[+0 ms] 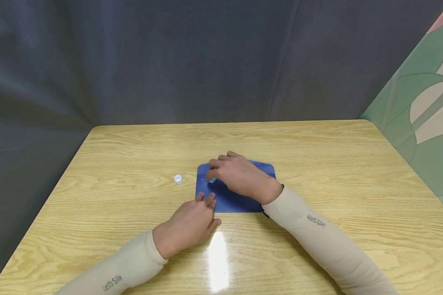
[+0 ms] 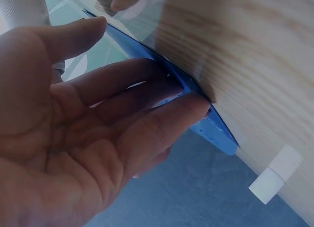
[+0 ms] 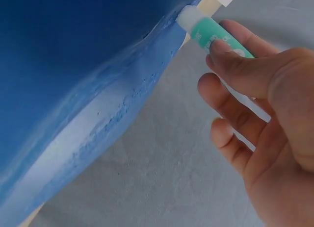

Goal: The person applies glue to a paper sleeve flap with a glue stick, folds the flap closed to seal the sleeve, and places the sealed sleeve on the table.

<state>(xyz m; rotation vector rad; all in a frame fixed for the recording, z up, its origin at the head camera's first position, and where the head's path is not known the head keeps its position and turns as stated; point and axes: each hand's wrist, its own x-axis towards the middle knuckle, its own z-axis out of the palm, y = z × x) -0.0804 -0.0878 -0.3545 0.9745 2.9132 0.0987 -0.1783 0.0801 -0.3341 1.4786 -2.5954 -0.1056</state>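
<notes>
A blue envelope (image 1: 229, 200) lies on the table with its flap side away from me. My right hand (image 1: 240, 174) pinches a green and white glue stick (image 3: 218, 36) between thumb and fingers. In the right wrist view, the glue stick's white end touches the envelope near one end of its flap, where whitish smears and small crumbs run along the blue paper. My left hand (image 1: 188, 223) rests its fingertips on the envelope's near left corner, fingers extended and thumb spread apart. In the head view, the right hand covers most of the glue stick.
A small white cap (image 1: 178, 179) stands on the wooden table (image 1: 133, 155) just left of the envelope. Dark cloth (image 1: 192, 61) hangs behind the table and along its left side. A leaf-patterned panel (image 1: 424, 106) borders the right side.
</notes>
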